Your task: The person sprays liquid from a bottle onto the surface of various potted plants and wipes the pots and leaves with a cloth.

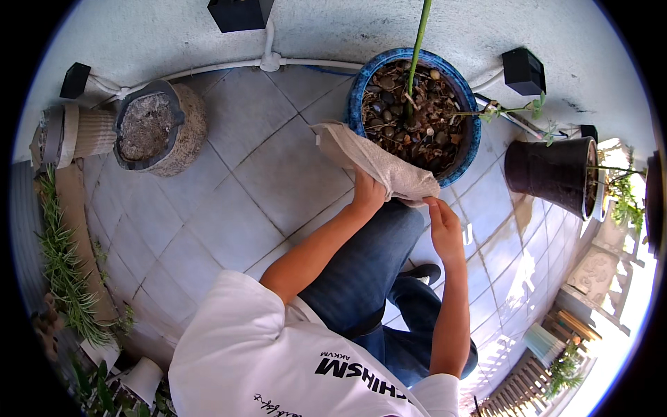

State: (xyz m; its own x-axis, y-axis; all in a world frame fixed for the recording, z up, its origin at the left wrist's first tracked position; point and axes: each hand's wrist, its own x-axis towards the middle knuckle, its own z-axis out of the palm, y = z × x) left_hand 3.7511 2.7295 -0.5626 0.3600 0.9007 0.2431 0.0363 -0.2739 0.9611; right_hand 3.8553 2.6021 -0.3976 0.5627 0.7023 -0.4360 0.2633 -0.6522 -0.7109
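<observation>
A beige cloth (389,165) hangs over the near left side of a round blue glazed pot (473,135). My left hand (368,190) holds the cloth from below, its fingers mostly hidden in the fabric. Near the cloth's right end, my right hand (445,221) pinches the edge between thumb and fingers. Inside the pot lie dark pebbles and dry brown leaves (434,115), and a thick green stem (418,52) rises from them. A thin side branch (511,110) with small leaves reaches out over the right rim.
A rough stone-like planter (182,128) stands on the grey floor tiles (260,160) at the left. To the right is a dark tapered pot (549,175). White pipe (208,71) and black wall boxes (524,71) line the wall. Spiky green plants (66,257) fill the left edge.
</observation>
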